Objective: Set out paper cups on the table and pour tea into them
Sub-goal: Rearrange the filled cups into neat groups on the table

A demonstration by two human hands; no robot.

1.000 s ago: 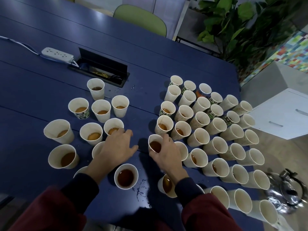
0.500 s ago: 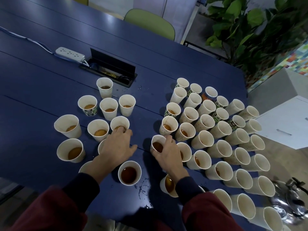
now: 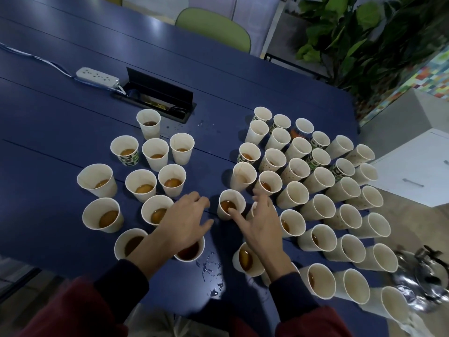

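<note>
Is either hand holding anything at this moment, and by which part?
Nothing is gripped: the left hand hovers open; the right hand is spread, one fingertip at the near rim of a tea-filled cup.

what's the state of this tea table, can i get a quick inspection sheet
surface: blue table, spilled drops near front edge
job's things: left cup group holds tea; right cup group partly filled; kettle at lower right
clutter: power strip, open cable hatch
grippers: left hand open over cups; right hand open, finger touching one tea cup
cables: power strip cable runs off left
surroundings: green chair, plant, white cabinet
</note>
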